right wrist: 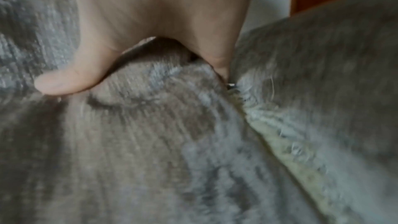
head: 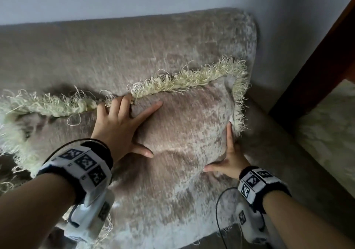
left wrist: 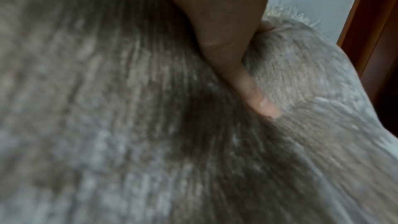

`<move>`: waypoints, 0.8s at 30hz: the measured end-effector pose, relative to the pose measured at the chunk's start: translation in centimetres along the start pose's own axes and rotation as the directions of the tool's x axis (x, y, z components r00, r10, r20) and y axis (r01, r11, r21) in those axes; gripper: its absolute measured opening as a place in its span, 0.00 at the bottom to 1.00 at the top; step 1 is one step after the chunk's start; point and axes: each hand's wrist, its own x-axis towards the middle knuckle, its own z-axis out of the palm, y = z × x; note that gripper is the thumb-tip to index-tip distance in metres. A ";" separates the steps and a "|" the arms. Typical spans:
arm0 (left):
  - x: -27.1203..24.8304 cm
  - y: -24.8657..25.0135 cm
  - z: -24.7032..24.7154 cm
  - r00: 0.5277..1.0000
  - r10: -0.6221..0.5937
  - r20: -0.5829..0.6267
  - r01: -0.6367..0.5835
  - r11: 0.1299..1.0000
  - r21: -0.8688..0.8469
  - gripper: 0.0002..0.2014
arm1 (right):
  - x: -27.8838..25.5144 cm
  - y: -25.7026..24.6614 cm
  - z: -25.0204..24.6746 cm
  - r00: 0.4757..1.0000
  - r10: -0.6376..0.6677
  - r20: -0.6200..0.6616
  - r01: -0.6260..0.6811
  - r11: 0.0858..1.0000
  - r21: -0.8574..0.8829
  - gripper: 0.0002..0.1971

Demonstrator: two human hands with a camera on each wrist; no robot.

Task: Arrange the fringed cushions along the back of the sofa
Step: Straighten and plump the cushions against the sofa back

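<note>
Both hands, left hand [head: 119, 125] and right hand [head: 228, 158], flat and unclenched on centre-frame cushion [head: 184, 125]; uneven pressure risks toppling it off sofa back [head: 115, 56].

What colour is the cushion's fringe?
Pale yellow-cream fringe, clearest in the head view.

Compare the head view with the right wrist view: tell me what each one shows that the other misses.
Only the head view shows the left hand spread flat on the right cushion, a second fringed cushion at its left, the sofa back and both wrist cameras. Only the right wrist view shows the thumb pressing a dent into the fabric from close up. Both show the right hand against the cushion's right edge, the pale fringe and a brown wooden frame.
</note>
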 end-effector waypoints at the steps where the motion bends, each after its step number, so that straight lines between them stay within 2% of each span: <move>1: -0.1 0.0 -0.2 1.000 0.004 -0.002 -0.004 1.000 0.011 0.62 | -0.2 0.2 0.4 0.999 0.013 -0.032 -0.011 0.999 0.053 0.75; 5: -0.8 0.4 -1.5 1.000 0.014 0.012 -0.014 1.000 -0.007 0.63 | -2.1 0.0 0.8 0.994 0.034 -0.108 -0.018 0.989 0.145 0.74; 13: -4.3 0.1 -5.4 0.997 -0.014 0.081 0.026 0.988 -0.155 0.58 | -8.2 -3.1 -2.6 0.997 -0.008 -0.074 0.008 1.000 0.005 0.71; 16: -5.2 -0.1 -8.3 0.998 -0.030 0.051 0.039 0.981 -0.188 0.58 | -10.0 -5.2 -5.3 0.997 -0.019 -0.073 0.016 0.999 -0.040 0.70; 18: -5.2 -0.3 -10.6 0.999 -0.037 0.007 0.038 0.977 -0.212 0.57 | -10.6 -7.0 -7.8 0.997 -0.030 -0.065 0.020 0.989 -0.144 0.70; 20: -5.0 -0.7 -12.7 0.998 -0.052 -0.029 0.044 0.970 -0.239 0.58 | -10.9 -9.0 -10.3 0.999 -0.032 -0.025 0.024 0.969 -0.247 0.72; 24: -5.1 -1.2 -16.2 0.992 -0.119 -0.052 0.098 0.951 -0.292 0.58 | -10.8 -12.8 -15.2 0.998 -0.061 0.029 0.067 0.941 -0.331 0.71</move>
